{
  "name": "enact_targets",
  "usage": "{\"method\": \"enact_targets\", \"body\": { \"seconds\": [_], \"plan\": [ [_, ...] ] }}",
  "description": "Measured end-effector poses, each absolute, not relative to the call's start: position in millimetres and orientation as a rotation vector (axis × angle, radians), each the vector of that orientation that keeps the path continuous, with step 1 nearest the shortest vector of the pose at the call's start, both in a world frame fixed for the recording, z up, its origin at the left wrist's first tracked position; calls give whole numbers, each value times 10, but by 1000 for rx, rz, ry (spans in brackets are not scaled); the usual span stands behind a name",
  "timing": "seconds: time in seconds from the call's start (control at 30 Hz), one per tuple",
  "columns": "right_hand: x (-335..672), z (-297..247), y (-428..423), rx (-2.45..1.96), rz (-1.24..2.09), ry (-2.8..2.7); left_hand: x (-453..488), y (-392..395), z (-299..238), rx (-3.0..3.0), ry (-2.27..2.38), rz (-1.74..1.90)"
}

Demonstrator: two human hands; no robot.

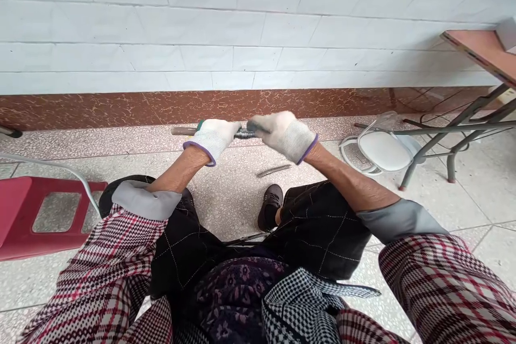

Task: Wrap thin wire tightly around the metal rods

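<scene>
Both my hands wear white knit gloves with purple cuffs and are raised in front of me over the floor. My left hand [213, 137] is closed around a long rod-like tool [182, 131] whose wooden-looking end sticks out to the left. My right hand [282, 133] is closed on the same tool's grey, rough-textured middle part [243, 133], just right of the left hand. A short grey metal piece [274, 171] lies on the floor below my right hand, near my shoe [270, 205].
A red plastic stool [24, 220] stands at the left. A white round fan-like object [381, 149] lies on the floor at right, beside the metal legs of a folding table [479, 51]. A white tiled wall with brown skirting runs ahead.
</scene>
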State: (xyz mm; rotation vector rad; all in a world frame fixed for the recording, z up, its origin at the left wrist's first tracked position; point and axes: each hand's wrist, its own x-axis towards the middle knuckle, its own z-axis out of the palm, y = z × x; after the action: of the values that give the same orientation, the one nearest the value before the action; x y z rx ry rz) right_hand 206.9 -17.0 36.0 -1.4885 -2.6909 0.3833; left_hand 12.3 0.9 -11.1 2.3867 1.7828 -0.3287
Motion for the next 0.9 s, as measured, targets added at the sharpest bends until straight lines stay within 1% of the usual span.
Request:
{"method": "enact_targets", "body": {
  "seconds": [0.07, 0.17, 0.27, 0.3, 0.37, 0.47, 0.53, 0.6, 0.7, 0.77, 0.83, 0.9],
  "plan": [
    [2218, 299, 55, -1483, 551, -2484, 166, -45, -71, 2417, 1732, -283],
    [2353, 99, 288, -1464, 684, -2348, 180, -83, 14, 2366, 1720, -163],
    [2268, -78, 204, -1565, 742, -2397, 127, -59, 72, 2290, 1778, -8],
    [2201, -105, 114, -1501, 770, -2484, 105, -43, 79, 2270, 1813, 9],
    [2057, -96, -89, -1423, 781, -2631, 72, -9, 74, 2249, 1876, -80],
    [1951, 41, -251, -1439, 634, -2759, 69, 30, 24, 2289, 1887, -373],
    [2004, 149, -185, -1478, 591, -2719, 95, 31, -10, 2364, 1831, -484],
    [2130, 213, -18, -1481, 631, -2573, 131, 4, -16, 2436, 1755, -501],
    [2307, 192, 228, -1509, 701, -2382, 170, -62, 41, 2429, 1697, -361],
    [2332, 118, 282, -1567, 734, -2331, 168, -86, 91, 2352, 1717, -152],
    [2265, 39, 217, -1571, 788, -2362, 143, -68, 109, 2271, 1767, 58],
    [2141, -3, 68, -1486, 825, -2465, 107, -11, 78, 2206, 1840, 134]
  ]
}}
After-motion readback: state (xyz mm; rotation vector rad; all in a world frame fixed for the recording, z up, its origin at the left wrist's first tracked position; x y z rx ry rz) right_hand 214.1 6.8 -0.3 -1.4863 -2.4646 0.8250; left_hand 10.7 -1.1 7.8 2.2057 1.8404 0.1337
